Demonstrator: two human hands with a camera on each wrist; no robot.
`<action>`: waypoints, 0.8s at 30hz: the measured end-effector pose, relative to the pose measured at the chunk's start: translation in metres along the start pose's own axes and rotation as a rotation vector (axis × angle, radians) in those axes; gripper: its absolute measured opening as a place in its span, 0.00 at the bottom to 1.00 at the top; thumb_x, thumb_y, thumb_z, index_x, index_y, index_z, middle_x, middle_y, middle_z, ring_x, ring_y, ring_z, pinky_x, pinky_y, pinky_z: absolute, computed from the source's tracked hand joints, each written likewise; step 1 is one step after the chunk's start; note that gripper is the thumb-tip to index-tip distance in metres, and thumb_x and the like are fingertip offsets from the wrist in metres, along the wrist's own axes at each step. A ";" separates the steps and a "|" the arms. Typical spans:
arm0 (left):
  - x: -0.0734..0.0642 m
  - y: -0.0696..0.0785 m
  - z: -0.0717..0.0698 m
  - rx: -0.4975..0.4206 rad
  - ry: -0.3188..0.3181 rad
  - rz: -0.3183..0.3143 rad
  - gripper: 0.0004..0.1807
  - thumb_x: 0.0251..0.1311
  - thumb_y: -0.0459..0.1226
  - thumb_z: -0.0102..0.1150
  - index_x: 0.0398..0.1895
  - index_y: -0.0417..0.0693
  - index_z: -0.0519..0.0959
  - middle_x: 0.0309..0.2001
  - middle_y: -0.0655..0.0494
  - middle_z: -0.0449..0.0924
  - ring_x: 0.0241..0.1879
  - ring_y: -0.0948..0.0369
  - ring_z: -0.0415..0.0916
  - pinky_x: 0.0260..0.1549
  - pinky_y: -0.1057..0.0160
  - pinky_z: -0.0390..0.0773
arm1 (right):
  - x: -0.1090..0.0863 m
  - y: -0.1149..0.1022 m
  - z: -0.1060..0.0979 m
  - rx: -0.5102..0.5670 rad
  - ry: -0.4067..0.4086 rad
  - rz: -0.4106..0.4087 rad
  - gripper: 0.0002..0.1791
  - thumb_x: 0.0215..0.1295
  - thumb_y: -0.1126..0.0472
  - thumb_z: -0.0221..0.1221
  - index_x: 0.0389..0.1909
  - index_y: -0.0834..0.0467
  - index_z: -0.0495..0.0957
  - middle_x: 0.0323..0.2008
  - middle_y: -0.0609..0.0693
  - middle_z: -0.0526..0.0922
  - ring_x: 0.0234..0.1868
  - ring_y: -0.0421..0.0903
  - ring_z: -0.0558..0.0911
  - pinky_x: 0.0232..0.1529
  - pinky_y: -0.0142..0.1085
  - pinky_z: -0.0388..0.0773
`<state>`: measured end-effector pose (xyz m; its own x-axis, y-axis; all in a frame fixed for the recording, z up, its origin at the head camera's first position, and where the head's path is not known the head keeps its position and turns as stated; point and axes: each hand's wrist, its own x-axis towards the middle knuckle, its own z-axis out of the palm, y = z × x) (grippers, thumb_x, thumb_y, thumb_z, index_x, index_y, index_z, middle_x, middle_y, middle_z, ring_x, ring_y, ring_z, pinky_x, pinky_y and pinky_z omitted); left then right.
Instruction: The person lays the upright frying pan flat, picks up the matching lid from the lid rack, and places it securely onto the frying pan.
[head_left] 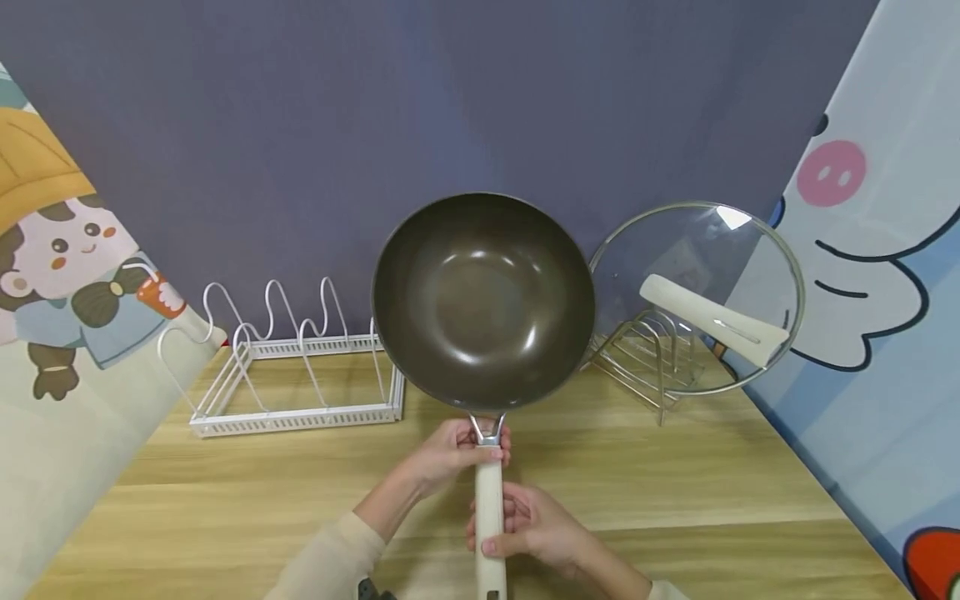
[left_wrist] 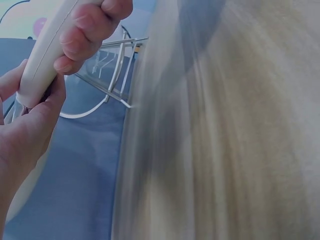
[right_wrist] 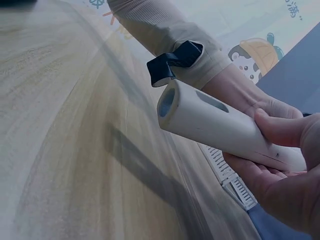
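A dark brown wok [head_left: 483, 300] with a cream handle [head_left: 490, 517] is held up over the table, its inside facing me. My left hand [head_left: 453, 454] grips the handle near its metal fork, thumb across the top. Lower down, my right hand [head_left: 532, 529] holds the same handle, thumb on top and fingers beneath. In the left wrist view the right hand's fingers curl round the handle [left_wrist: 47, 52]. The right wrist view shows the handle's hollow end [right_wrist: 167, 102] raised above the wood, its shadow below.
A white wire rack [head_left: 292, 417] stands on the wooden table [head_left: 300, 483] at left, partly behind the wok. To the right, a metal wire stand [head_left: 637, 367] bears a glass lid [head_left: 697, 250] with a cream handle. A grey-blue wall [head_left: 300, 125] rises behind.
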<state>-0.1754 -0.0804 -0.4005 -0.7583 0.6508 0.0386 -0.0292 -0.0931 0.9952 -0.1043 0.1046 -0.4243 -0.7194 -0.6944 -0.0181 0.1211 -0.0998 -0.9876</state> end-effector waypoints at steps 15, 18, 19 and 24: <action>-0.003 -0.015 0.000 -0.095 -0.017 -0.040 0.25 0.58 0.28 0.56 0.56 0.21 0.64 0.42 0.60 0.80 0.42 0.66 0.79 0.51 0.67 0.80 | -0.003 0.013 -0.002 0.053 -0.018 -0.013 0.33 0.54 0.70 0.64 0.56 0.82 0.61 0.48 0.68 0.82 0.42 0.40 0.87 0.51 0.32 0.82; -0.003 -0.014 0.000 -0.094 -0.012 -0.046 0.26 0.58 0.29 0.57 0.57 0.21 0.63 0.42 0.60 0.80 0.42 0.66 0.79 0.51 0.66 0.80 | -0.002 0.013 -0.003 0.051 -0.017 -0.017 0.33 0.54 0.70 0.64 0.56 0.82 0.61 0.48 0.69 0.81 0.42 0.40 0.87 0.51 0.32 0.82; -0.002 -0.014 0.000 -0.095 -0.009 -0.048 0.27 0.58 0.29 0.57 0.57 0.20 0.63 0.42 0.60 0.80 0.42 0.66 0.79 0.51 0.66 0.80 | -0.002 0.013 -0.003 0.051 -0.017 -0.019 0.33 0.54 0.70 0.64 0.56 0.82 0.61 0.48 0.70 0.81 0.42 0.40 0.87 0.51 0.32 0.82; -0.003 -0.012 0.000 -0.095 -0.002 -0.062 0.28 0.57 0.29 0.57 0.58 0.20 0.62 0.41 0.61 0.80 0.43 0.66 0.80 0.52 0.66 0.81 | -0.001 0.011 -0.003 0.046 -0.020 -0.015 0.33 0.54 0.70 0.64 0.56 0.82 0.61 0.49 0.72 0.80 0.42 0.40 0.87 0.51 0.32 0.82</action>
<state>-0.1732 -0.0814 -0.4129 -0.7516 0.6592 -0.0228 -0.1378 -0.1231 0.9828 -0.1040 0.1065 -0.4357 -0.7075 -0.7067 0.0005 0.1419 -0.1428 -0.9795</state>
